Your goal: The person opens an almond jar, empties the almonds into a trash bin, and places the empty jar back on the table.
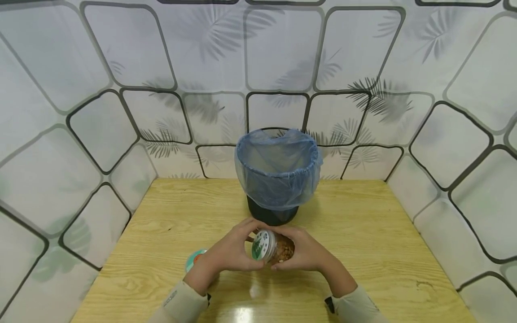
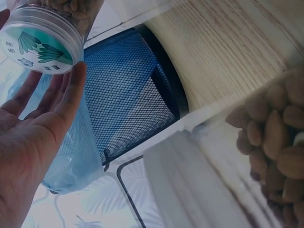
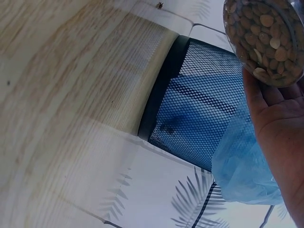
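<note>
Yellowish wood-grain covered the table point(image 1: 363, 233) in the head view, with white patterned fabric point(image 1: 282, 54) at its back and sides. Near the back stood a round black mesh bin point(image 1: 271, 216) lined with a blue translucent plastic bag point(image 1: 278, 181), directly beyond the hands. The left forearm partly hid a round teal-topped object point(image 1: 191, 260). There was one bin, one bag and one held jar: a clear cylindrical jar point(image 1: 273, 247) of brown nuts point(image 1: 284, 252) with a white-and-green lid point(image 1: 261, 245). Both arms reached forward in pale sleeves; the left hand point(image 1: 234, 252) gripped the lid end and the right hand point(image 1: 304, 252) gripped the body, holding the jar tilted sideways in front of the bin.

In the left wrist view, one bin lay behind the jar, and a second, close-up mass of brown nuts point(image 2: 275, 156) filled the lower right. The left hand's fingers bent up against the lid's edge.

In the right wrist view, the bin and bag showed beyond one jar, its nut-filled base facing the camera above the right hand's fingers.
</note>
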`<state>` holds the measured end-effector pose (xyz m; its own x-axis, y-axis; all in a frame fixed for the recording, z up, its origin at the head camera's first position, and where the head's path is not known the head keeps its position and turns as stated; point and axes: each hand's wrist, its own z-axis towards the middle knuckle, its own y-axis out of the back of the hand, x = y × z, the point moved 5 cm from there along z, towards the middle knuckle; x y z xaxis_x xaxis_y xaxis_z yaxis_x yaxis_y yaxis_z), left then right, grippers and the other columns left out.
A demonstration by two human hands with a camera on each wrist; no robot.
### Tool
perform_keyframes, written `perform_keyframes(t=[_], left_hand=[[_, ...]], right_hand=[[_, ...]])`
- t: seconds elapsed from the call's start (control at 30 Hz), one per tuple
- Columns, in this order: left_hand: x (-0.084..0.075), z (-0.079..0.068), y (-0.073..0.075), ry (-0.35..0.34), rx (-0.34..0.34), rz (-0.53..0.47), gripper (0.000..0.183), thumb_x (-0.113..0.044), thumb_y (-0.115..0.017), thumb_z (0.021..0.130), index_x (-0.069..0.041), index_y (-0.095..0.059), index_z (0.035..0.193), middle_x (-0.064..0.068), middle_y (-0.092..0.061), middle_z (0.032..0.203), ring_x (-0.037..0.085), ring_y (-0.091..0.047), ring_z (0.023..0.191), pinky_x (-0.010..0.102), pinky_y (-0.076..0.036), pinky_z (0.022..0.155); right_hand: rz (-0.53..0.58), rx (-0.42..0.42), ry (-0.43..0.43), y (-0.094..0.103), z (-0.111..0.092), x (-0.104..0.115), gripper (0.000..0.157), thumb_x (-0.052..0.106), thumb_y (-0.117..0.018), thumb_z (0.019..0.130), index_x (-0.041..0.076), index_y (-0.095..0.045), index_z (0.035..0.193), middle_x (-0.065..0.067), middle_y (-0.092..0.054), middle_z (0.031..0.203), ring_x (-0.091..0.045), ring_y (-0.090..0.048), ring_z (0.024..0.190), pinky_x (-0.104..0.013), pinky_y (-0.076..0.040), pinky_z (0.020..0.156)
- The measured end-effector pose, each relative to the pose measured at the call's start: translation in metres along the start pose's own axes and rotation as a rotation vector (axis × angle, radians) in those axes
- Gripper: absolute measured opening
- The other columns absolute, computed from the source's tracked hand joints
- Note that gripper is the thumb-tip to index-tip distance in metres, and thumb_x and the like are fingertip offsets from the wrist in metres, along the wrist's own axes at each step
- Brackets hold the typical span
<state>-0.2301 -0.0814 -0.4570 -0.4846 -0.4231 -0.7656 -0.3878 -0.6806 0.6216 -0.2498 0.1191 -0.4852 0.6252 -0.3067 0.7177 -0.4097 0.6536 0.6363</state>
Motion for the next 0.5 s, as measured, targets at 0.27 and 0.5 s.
perform_keyframes(t=[0.27,0.5], left_hand=[[-0.0002,0.0022,0.0023,0.002,-0.037,-0.007,0.063,-0.03,-0.089,0.082,-0.022,-0.061,0.138,-0.009,-0.061,0.128,0.019,-0.063,0.113,0.031,-0.062,0.088],[0.0027,0.0019,0.0006,0.016,-0.044,-0.02,0.058,-0.035,-0.089,0.084,-0.021,-0.062,0.133,-0.008,-0.062,0.124,0.021,-0.065,0.109,0.041,-0.065,0.086]], right_hand=[[0.031,-0.007,0.026,0.0008,0.0011,0.0016,0.091,0.029,-0.1,0.075,0.023,-0.057,0.154,0.006,-0.069,0.14,-0.012,-0.07,0.119,-0.034,-0.061,0.098],[0.019,-0.009,0.013,0.0003,-0.0004,0.0029,0.094,0.026,-0.101,0.072,0.027,-0.056,0.154,0.009,-0.068,0.141,-0.011,-0.069,0.122,-0.034,-0.06,0.099]])
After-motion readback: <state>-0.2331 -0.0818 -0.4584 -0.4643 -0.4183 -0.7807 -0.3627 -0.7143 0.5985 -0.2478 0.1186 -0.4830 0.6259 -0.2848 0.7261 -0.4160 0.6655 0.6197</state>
